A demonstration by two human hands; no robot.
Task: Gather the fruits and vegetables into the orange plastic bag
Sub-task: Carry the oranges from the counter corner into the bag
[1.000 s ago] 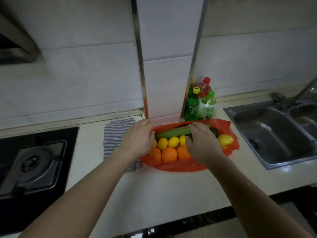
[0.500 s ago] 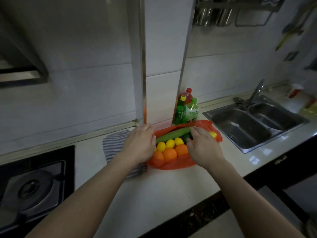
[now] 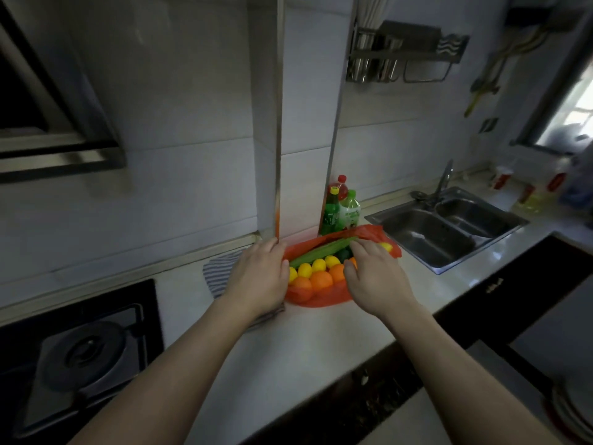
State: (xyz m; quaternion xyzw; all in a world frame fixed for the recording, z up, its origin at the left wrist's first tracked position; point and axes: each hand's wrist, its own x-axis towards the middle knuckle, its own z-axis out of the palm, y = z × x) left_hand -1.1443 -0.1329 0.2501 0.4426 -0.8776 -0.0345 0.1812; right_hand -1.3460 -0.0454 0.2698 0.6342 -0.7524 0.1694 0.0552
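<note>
Our left hand [image 3: 260, 277] and right hand [image 3: 375, 281] flank the bag [image 3: 321, 298]; we cannot tell their grip. Lift its 2 sides evenly.

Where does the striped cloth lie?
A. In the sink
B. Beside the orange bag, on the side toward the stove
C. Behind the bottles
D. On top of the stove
B: the striped cloth lies between the orange bag and the stove, partly under the left hand.
</note>
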